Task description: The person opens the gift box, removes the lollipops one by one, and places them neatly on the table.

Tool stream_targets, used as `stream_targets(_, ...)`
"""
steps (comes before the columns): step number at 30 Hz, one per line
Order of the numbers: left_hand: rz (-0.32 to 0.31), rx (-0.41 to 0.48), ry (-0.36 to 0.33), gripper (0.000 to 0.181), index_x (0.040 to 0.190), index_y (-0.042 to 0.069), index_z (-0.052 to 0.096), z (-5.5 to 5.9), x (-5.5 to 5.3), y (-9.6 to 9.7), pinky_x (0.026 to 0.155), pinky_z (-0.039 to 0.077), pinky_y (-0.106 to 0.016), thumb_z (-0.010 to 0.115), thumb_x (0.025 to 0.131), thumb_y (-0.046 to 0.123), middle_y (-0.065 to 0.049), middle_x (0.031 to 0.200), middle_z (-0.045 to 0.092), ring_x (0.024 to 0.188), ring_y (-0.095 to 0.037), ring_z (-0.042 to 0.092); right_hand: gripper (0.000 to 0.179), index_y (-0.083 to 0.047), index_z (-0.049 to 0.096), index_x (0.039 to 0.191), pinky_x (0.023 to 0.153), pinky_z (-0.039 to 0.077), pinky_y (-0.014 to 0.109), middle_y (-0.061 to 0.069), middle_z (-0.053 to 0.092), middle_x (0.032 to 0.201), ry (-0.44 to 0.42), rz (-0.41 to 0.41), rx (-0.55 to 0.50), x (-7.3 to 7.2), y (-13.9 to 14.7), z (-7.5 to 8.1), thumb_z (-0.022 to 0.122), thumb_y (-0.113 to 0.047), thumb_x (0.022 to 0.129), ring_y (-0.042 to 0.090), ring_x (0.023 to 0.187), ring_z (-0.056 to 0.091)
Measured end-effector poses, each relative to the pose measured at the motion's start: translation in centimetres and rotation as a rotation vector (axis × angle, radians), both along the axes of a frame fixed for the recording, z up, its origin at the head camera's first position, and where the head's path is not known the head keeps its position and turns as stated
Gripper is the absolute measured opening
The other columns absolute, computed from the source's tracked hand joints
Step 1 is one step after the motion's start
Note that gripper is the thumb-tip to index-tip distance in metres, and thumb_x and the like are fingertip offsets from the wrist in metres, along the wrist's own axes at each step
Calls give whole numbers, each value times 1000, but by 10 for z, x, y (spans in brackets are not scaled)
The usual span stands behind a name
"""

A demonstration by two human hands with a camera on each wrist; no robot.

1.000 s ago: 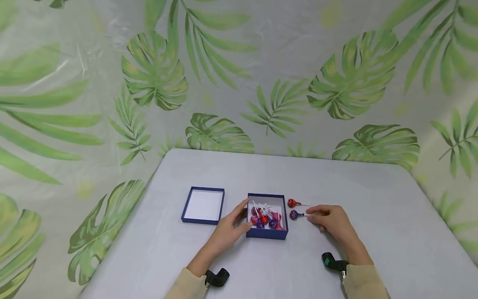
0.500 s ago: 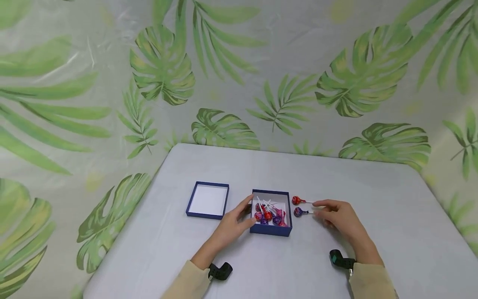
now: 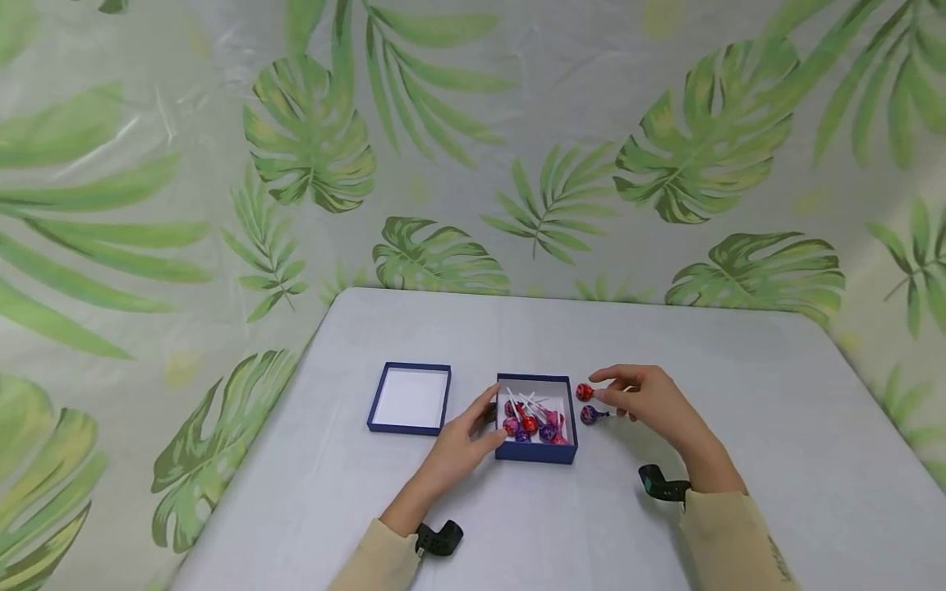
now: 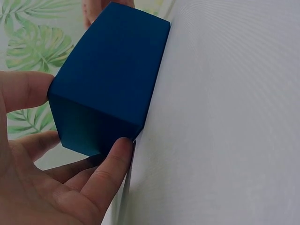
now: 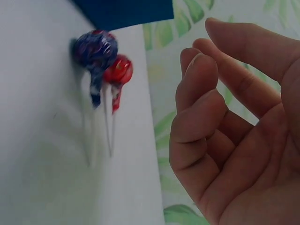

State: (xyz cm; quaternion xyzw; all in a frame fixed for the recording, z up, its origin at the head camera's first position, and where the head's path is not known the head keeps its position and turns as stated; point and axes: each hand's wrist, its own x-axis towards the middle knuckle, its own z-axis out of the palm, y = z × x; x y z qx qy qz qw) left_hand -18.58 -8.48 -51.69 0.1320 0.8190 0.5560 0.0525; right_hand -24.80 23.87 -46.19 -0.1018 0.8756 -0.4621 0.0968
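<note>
A dark blue box [image 3: 534,452] holds several wrapped lollipops [image 3: 530,424], their white sticks pointing up and back. My left hand [image 3: 456,447] rests against its left side; in the left wrist view the thumb touches the upper edge and the other fingers lie along the blue side wall [image 4: 79,126]. Right of the box lie a red lollipop [image 3: 584,392] and a purple-blue lollipop [image 3: 589,414], side by side. My right hand [image 3: 650,398] hovers over their stick ends, fingers loosely bent. In the right wrist view nothing shows between thumb and fingers, and both lollipops lie apart from the hand.
The blue-edged lid [image 3: 410,400] lies with its white inside up, left of the box. All of this is on a white-covered table [image 3: 473,328]. A leaf-patterned curtain [image 3: 443,123] hangs behind and along the sides.
My right hand has left the purple-blue lollipop's stick and moved away from me, up toward the red one. The left hand stays at the box. The head view shifts slightly.
</note>
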Motion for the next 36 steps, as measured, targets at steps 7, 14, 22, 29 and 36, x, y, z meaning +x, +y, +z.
stream_targets(7,3,-5,-7,69,159,32,31,1,0,0,112,39,-42,64,99,27,-11,156,41,140,-29,44,33,-14,72,123,58,54,41,19,69,93,13,30,3,-2,-17,13,74,-27,93,42,74,60)
stream_targets(14,-8,11,-5,69,159,32,31,-1,0,-1,112,38,-41,65,99,27,-12,156,41,140,-28,44,28,-17,74,118,53,49,37,12,67,83,65,64,43,-4,-28,9,76,-26,92,29,68,57)
stream_targets(22,-7,3,-1,68,159,30,31,0,1,-1,112,39,-42,64,100,26,-14,156,41,140,-29,44,26,-14,75,114,50,39,30,3,56,70,88,77,141,-2,-46,1,76,-26,91,21,63,48)
stream_targets(29,-8,-3,8,68,159,29,32,0,1,-1,112,39,-41,64,99,26,-13,155,42,140,-29,44,24,-13,76,116,49,38,31,2,52,65,126,72,256,3,-62,-1,70,-23,95,19,57,46)
stream_targets(36,-11,-4,19,68,159,29,32,1,1,-1,111,39,-41,64,99,25,-13,155,43,140,-29,44,25,-14,77,116,53,36,31,1,53,67,165,57,386,2,-70,-4,69,-26,96,17,62,47)
